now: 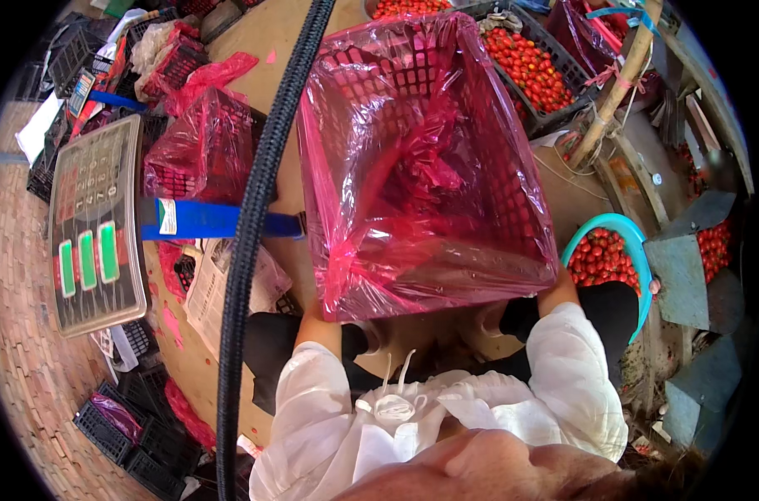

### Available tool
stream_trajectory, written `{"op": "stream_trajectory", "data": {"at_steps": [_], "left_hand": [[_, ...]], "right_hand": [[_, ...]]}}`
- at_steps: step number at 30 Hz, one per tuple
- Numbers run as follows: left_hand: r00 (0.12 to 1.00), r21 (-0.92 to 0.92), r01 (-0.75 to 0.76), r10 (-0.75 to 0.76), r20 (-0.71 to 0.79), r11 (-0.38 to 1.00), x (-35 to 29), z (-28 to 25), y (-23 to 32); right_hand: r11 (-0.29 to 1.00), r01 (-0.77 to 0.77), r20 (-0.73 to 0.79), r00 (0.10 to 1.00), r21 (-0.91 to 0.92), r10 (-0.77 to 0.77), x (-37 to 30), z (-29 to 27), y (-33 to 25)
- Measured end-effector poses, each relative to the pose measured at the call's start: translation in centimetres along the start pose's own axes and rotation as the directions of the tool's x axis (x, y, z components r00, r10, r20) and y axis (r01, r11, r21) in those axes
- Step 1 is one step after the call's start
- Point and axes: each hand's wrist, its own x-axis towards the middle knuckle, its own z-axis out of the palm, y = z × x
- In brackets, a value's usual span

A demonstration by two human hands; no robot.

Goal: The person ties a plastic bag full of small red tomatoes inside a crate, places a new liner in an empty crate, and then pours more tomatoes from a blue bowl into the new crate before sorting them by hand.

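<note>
I hold a black plastic crate lined with a pink plastic bag (421,159) in front of my chest, its open top tilted toward me. My left hand (312,311) grips the crate's near left corner from below, mostly hidden under the liner. My right hand (561,292) grips the near right corner, with only the wrist and the base of the hand showing. White sleeves cover both forearms. The crate looks empty apart from the crumpled liner.
A weighing scale with a keypad and green displays (95,225) stands at the left beside a black pole (258,209). Another pink-lined crate (204,150) sits behind it. A teal basin of small red fruit (634,238) lies at my right, and a black crate of the same fruit (534,71) farther back.
</note>
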Motion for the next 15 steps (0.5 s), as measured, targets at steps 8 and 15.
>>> {"op": "stream_trajectory", "data": {"at_steps": [8, 15], "left_hand": [[0.851, -0.281, -0.164, -0.009, -0.526, 0.946, 9.2, -18.2, 3.5], [0.865, -0.293, -0.076, -0.083, -0.495, 0.953, 15.5, -23.2, 3.9]], "right_hand": [[0.811, 0.502, -0.528, 0.796, 0.3, -0.297, 2.8, -17.4, -6.3], [0.707, 0.584, -0.695, 0.696, 0.399, -0.183, 7.8, -23.0, -9.6]]}}
